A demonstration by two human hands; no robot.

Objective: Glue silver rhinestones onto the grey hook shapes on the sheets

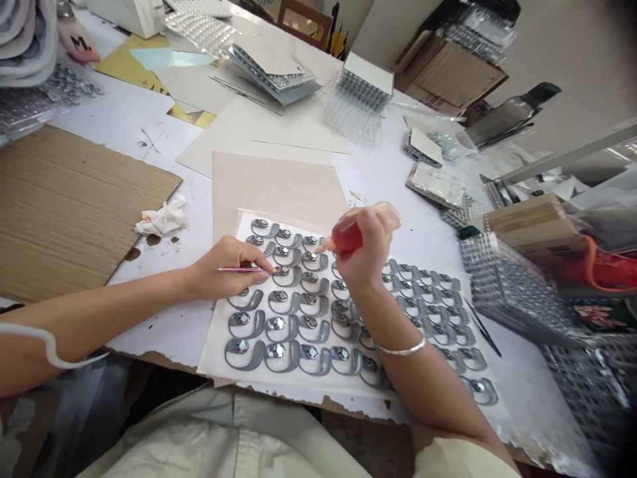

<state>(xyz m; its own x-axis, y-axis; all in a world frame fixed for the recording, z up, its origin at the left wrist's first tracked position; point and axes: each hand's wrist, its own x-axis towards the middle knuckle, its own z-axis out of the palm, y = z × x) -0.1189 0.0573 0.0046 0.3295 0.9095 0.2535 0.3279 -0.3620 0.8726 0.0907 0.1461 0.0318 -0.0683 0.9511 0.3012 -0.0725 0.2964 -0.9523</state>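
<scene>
My left hand (229,267) is closed in a pinch on a thin pink stick (237,269), perhaps a fine brush, whose tip is at one of the grey metal pieces. My right hand (367,255) is wrapped round a squeeze bottle (347,234) with red contents, tilted so its nozzle points down and left. That nozzle is close above another piece; whether it touches I cannot tell. Several rows of curved, open-ended grey pieces, each bearing a shiny round stone setting (278,323), lie on a white sheet (219,345). My right hand and forearm hide some of them.
A crumpled tissue (162,218) and a cardboard sheet (60,219) lie to the left. Beige card (273,182) extends beyond the white sheet. Stacked trays of small shiny parts (517,285) stand at right, near a thin dark tool (482,327). More stacks (365,83) are at the back.
</scene>
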